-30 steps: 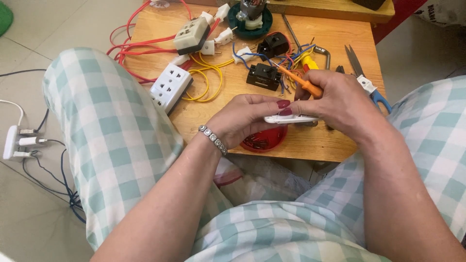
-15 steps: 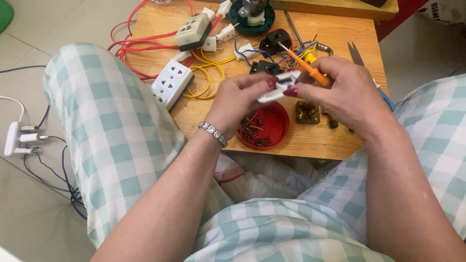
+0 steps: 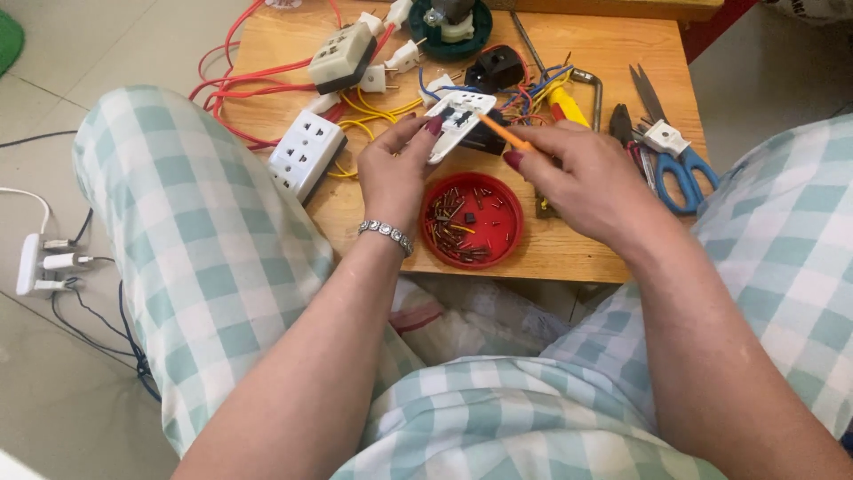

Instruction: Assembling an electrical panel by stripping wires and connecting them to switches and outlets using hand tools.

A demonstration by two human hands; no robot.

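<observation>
My left hand (image 3: 395, 171) holds a white socket cover plate (image 3: 458, 120) upright above the low wooden table (image 3: 293, 53), thumb and fingers pinching its lower edge. My right hand (image 3: 586, 182) grips an orange-handled screwdriver (image 3: 506, 135) whose tip touches the face of the plate. Just below both hands sits a red round lid (image 3: 473, 222) full of several small screws. A black socket part (image 3: 484, 140) lies on the table behind the plate, partly hidden.
A white multi-socket block (image 3: 305, 156), a beige socket (image 3: 340, 58), white plugs (image 3: 391, 71), red and yellow wires (image 3: 240, 84), a green round holder (image 3: 458, 27), blue-handled scissors (image 3: 680, 169) and pliers (image 3: 622, 129) lie on the table. A white power strip (image 3: 31, 264) lies on the floor at left.
Both hands have lifted the white plate from low over the red lid up and away, tilting it upright. The screwdriver tip now rests on the plate's face.
</observation>
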